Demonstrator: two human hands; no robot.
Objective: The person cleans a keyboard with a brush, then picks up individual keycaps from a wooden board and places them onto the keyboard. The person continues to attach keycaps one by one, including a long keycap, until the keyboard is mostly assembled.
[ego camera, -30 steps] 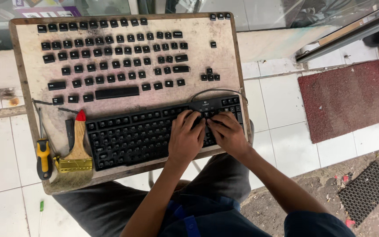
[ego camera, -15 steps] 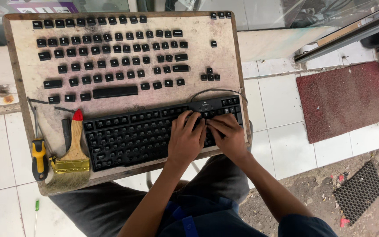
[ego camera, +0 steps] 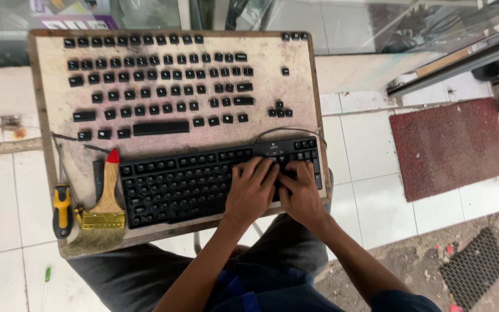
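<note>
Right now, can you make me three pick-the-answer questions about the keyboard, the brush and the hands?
1. Where is the paintbrush?
A. left of the black keyboard
B. on the red mat
C. under the board

2. What colour is the screwdriver handle?
A. green
B. yellow and black
C. white

3. What are the left hand and right hand doing?
A. holding the brush
B. hanging in the air
C. resting on the keyboard's right end

Answers: 1 A, the brush lies beside the keyboard's left edge. 2 B, yellow grip with black parts. 3 C, both hands cover keys there.
</note>
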